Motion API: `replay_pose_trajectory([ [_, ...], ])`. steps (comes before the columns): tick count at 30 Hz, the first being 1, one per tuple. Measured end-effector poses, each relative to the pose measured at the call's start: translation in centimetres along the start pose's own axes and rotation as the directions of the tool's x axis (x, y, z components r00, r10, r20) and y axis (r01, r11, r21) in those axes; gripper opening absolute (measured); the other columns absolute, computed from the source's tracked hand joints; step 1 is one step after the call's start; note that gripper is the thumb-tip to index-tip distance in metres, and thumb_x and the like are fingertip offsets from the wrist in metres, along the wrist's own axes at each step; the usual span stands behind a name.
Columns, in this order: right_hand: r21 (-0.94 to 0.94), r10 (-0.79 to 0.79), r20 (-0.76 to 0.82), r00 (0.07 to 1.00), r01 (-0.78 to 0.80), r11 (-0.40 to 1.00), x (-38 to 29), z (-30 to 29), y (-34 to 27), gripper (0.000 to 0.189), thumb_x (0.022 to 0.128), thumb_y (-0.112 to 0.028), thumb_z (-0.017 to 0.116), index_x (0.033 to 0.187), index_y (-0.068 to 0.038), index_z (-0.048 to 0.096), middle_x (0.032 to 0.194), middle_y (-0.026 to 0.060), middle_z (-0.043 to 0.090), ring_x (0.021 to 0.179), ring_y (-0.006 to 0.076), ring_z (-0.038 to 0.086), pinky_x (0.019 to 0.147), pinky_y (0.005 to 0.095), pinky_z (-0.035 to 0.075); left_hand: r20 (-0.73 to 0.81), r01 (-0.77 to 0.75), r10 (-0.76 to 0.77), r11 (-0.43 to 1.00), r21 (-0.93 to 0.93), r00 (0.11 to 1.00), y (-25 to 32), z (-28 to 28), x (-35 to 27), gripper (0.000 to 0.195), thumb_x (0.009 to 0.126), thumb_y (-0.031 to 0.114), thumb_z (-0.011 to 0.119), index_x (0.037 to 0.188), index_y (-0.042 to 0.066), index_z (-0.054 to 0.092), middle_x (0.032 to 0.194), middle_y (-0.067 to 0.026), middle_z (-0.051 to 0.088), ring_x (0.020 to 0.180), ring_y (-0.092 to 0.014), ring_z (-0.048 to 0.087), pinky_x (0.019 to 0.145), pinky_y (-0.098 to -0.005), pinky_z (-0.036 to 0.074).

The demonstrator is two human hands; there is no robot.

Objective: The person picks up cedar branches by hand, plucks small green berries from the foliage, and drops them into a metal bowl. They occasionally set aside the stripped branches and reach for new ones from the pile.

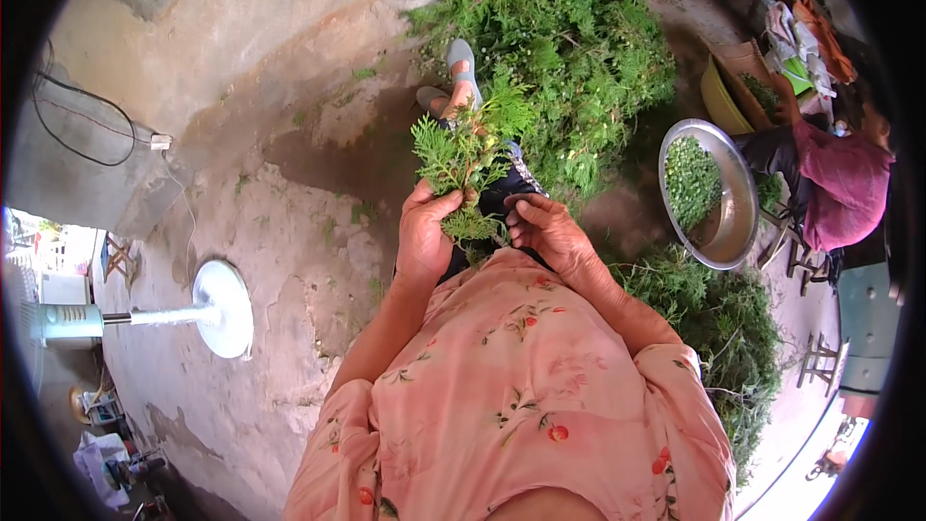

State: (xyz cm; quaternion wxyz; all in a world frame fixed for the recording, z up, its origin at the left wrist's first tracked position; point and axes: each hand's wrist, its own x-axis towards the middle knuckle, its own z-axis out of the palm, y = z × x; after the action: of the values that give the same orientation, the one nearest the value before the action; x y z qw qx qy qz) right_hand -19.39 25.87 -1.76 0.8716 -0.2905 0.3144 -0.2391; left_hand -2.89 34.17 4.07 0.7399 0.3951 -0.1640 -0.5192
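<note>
My left hand (425, 228) grips a leafy arborvitae sprig (463, 159) by its stem, between thumb and fingers. The sprig's flat green sprays point away from me, over my legs. A few small pale-green cones seem to sit among the leaves. My right hand (544, 226) is just right of the sprig, its fingers curled and the thumb near the fingertips. Whether it pinches something small cannot be made out. A large heap of cut arborvitae branches (564, 65) lies on the ground beyond my feet.
At right, a metal basin (734, 228) holds small green cones (691, 181). Another person (843, 174) sits beside it, near a yellow tub (716, 98). More branches (712, 333) lie by my right arm. A pedestal fan (224, 310) stands at left.
</note>
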Motion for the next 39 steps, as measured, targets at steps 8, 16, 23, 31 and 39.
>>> replay_pose_trajectory([
  [8, -0.006, -0.084, -0.049, 0.995, 0.084, 0.996, 0.4, 1.2, -1.9, 0.021, 0.086, -0.013, 0.056, 0.102, 0.0, 0.056, 0.075, 0.0057, 0.06, 0.062, 0.0131, 0.057, 0.057, 0.0249, 0.048, 0.004, 0.224, -0.228, 0.953, -0.202, 0.974, -1.0, -2.2, 1.6, 0.021, 0.087, 0.009, 0.049, 0.107, 0.005, 0.054, 0.086, -0.0076, 0.058, 0.065, -0.018, 0.053, 0.058, -0.0327, 0.046],
  [16, -0.157, -0.174, -0.172, 0.97, 0.147, 0.977, -0.2, 1.9, -2.9, 0.018, 0.086, -0.012, 0.056, 0.1, -0.001, 0.059, 0.073, 0.0038, 0.06, 0.059, 0.0109, 0.056, 0.055, 0.0226, 0.048, 0.083, 0.032, -0.058, 0.957, 0.287, 0.995, -1.7, -1.5, 3.2, 0.016, 0.088, 0.01, 0.051, 0.101, 0.002, 0.057, 0.085, -0.0033, 0.058, 0.066, -0.012, 0.051, 0.062, -0.0264, 0.043],
  [23, -0.438, -0.572, -0.165, 0.803, 0.46, 0.773, -0.3, 1.2, -5.8, 0.016, 0.087, -0.008, 0.053, 0.1, 0.0, 0.059, 0.078, 0.0042, 0.06, 0.066, 0.0103, 0.055, 0.062, 0.0231, 0.045, 0.318, -0.307, 0.082, 0.565, 0.766, 0.944, -0.8, -1.5, 3.7, 0.017, 0.086, 0.01, 0.057, 0.1, 0.0, 0.057, 0.077, -0.0018, 0.059, 0.059, -0.009, 0.051, 0.056, -0.0229, 0.045],
  [31, -0.78, -0.444, 0.515, 0.733, 0.616, 0.111, 0.8, 5.0, -8.2, 0.04, 0.07, 0.002, 0.063, 0.109, -0.002, 0.054, 0.104, 0.0148, 0.057, 0.105, 0.0293, 0.051, 0.092, 0.037, 0.039, 0.484, -0.472, -0.077, 0.128, 0.872, 0.872, 1.5, -0.4, 3.8, 0.018, 0.076, 0.012, 0.063, 0.081, 0.001, 0.05, 0.063, -0.0167, 0.05, 0.055, -0.03, 0.049, 0.05, -0.0366, 0.039],
  [39, -0.786, -0.123, 0.4, 0.908, 0.409, 0.464, 2.9, 4.2, -5.9, 0.037, 0.075, -0.012, 0.069, 0.106, 0.0, 0.055, 0.087, 0.0135, 0.061, 0.08, 0.0214, 0.057, 0.075, 0.0303, 0.045, 0.511, -0.486, -0.067, 0.225, 0.845, 0.857, 3.2, 0.0, 5.6, 0.027, 0.069, 0.009, 0.067, 0.088, 0.001, 0.05, 0.075, -0.0162, 0.057, 0.066, -0.033, 0.056, 0.059, -0.0343, 0.045],
])
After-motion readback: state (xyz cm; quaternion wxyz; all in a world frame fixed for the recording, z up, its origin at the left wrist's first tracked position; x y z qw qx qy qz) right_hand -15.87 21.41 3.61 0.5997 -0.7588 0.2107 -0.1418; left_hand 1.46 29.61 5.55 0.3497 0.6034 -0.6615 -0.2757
